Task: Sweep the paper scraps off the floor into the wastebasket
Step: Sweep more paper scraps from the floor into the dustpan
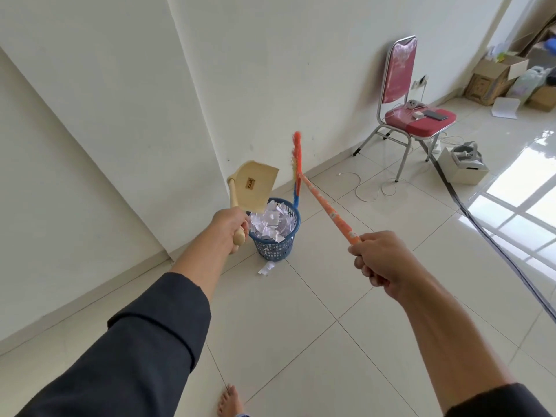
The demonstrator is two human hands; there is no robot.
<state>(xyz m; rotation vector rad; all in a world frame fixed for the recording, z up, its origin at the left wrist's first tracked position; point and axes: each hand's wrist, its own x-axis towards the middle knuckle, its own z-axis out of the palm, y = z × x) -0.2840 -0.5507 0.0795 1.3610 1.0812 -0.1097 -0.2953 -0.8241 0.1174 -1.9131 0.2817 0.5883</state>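
Head view: a person tips a cream dustpan (255, 185) over a blue wastebasket (275, 246) standing on the tiled floor (301, 326) close to a white wall (120, 100). The left hand (228, 225) has its fingers curled round the dustpan's handle, the pan raised and tilted with its lip just above the basket rim. The right hand (379, 261) grips the end of an orange broom (326, 210), whose head is lifted off the floor beside and beyond the basket. White paper scraps (272, 221) are heaped to the basket's brim, and one stray scrap (266, 268) lies on the tile just in front of its base. Thin and very light, the scraps look likely to flutter or slide away under a hard stroke; soft, short broom strokes toward the pan's lip would suit them, with both tools held by their handles as now. The mesh basket also looks light enough to tip if knocked. Farther right stand a red chair (418, 115) and cardboard boxes (493, 76).
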